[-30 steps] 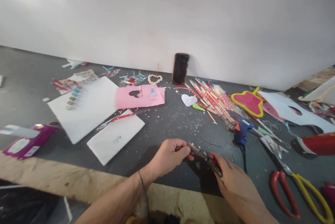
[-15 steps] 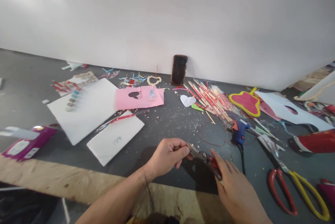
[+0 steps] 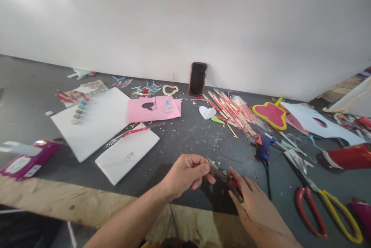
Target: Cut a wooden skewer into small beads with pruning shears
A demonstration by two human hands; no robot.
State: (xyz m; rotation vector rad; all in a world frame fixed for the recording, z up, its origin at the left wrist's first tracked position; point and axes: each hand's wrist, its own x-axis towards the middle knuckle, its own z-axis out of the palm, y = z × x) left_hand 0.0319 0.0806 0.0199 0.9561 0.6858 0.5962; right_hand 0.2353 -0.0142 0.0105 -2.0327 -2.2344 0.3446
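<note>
Near the front edge of the dark table, my left hand is closed in a pinch, its thumb and index finger at the jaws of a cutting tool. Whatever it pinches is too small to make out. My right hand is wrapped round the handles of this tool, metal pruning shears with red on the grips. The shears point up and left toward the left fingertips. Light crumbs are scattered on the table just beyond both hands.
Behind are a phone, a pink card and a paper heart. To the right lie red-wrapped sticks, a blue glue gun, large scissors and a red can. White sheets lie left.
My right hand has shifted slightly left, and its thumb and fingers have moved on the handles. My left hand has stayed nearly in place.
</note>
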